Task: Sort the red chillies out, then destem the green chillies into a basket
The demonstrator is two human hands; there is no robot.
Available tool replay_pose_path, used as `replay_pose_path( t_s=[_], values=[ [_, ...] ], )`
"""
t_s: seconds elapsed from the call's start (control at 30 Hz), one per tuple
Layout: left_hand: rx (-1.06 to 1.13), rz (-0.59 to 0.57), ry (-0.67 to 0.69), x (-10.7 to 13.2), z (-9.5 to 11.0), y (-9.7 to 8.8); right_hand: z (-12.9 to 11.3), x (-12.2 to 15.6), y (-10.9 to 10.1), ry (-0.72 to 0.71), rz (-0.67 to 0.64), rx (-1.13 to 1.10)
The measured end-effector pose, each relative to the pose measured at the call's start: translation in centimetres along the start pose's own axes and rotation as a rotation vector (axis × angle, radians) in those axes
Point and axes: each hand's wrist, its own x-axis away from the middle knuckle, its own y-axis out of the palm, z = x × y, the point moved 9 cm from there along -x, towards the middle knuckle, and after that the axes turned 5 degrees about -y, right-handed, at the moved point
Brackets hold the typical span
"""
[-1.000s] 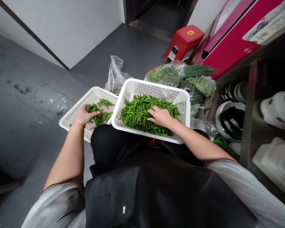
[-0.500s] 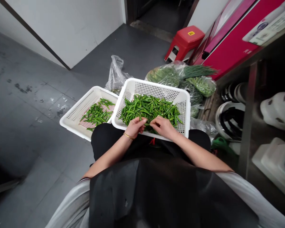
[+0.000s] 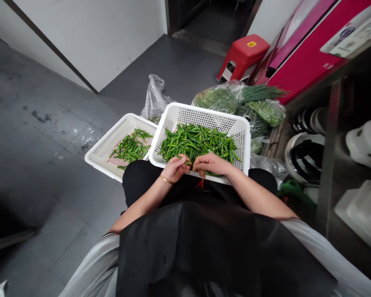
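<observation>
On my lap rests a white perforated basket [image 3: 246, 153] with a heap of green chili peppers [image 3: 200, 140] in it. My left hand [image 3: 175, 169], with a gold bangle at the wrist, is closed around a green chili pepper [image 3: 188, 162] above the basket's near rim. Close beside its fingertips, my right hand [image 3: 214, 164] is pinched and turned downward; what its fingers hold, if anything, is hidden. A second white basket [image 3: 103, 153] sits lower to the left, partly behind the first, with a smaller pile of green chilies [image 3: 131, 147].
Clear plastic bags of greens [image 3: 218, 99] lie beyond the basket, beside a bundle of thin green stalks [image 3: 262, 92]. A red stool [image 3: 245, 53] stands near the doorway. At right, a metal shelf [image 3: 329, 165] holds white containers [image 3: 363, 214].
Both hands have drawn slightly back toward the near rim, and the left now shows a chili between its fingers. My right hand has turned downward. The view has shifted slightly.
</observation>
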Motion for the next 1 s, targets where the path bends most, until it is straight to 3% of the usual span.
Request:
replay_pose_path(
  t_s=[0.07,0.17,0.23,0.33,0.47,0.57,0.67,0.73,0.8,0.87,0.93,1.0],
  values=[
    [0.054,0.0,-0.046,-0.2,0.0,-0.5,1.1,-1.3,-2.6,0.094,0.068,0.348],
    [0.085,0.033,-0.066,-0.6,0.0,-1.1,2.2,-3.3,-8.1,0.289,0.377,0.897],
    [0.08,0.08,-0.049,-1.1,0.1,-1.3,3.2,-4.8,-9.1,0.393,0.373,1.054],
    [0.037,0.171,-0.068,-1.9,0.0,-1.6,3.5,-5.0,-8.4,0.405,0.352,1.037],
    [-0.067,0.276,-0.096,-2.9,-0.3,-1.9,1.7,-1.9,-5.3,0.194,0.388,0.749],
    [-0.21,0.181,-0.103,-2.9,-0.6,-0.8,1.6,-0.2,-2.5,0.077,0.282,0.443],
    [-0.492,-0.004,-0.158,-1.7,-0.9,0.9,3.4,0.3,-1.3,0.172,0.194,0.031],
    [-0.726,-0.119,-0.124,-0.6,-0.6,2.3,3.9,0.0,-0.9,0.217,0.136,-0.09],
    [-0.886,-0.171,-0.026,0.2,0.2,3.3,2.9,-0.5,-0.6,0.159,0.08,0.009],
    [-0.891,-0.171,-0.008,0.4,0.3,3.5,1.0,-0.7,-0.9,0.039,0.123,0.265],
    [-0.731,-0.157,-0.111,0.1,-0.6,2.9,-1.0,-0.3,-2.2,-0.039,0.279,0.572],
    [-0.497,-0.165,-0.202,-0.3,-1.3,2.3,-1.6,0.2,-3.9,0.007,0.364,0.79]
  ],
)
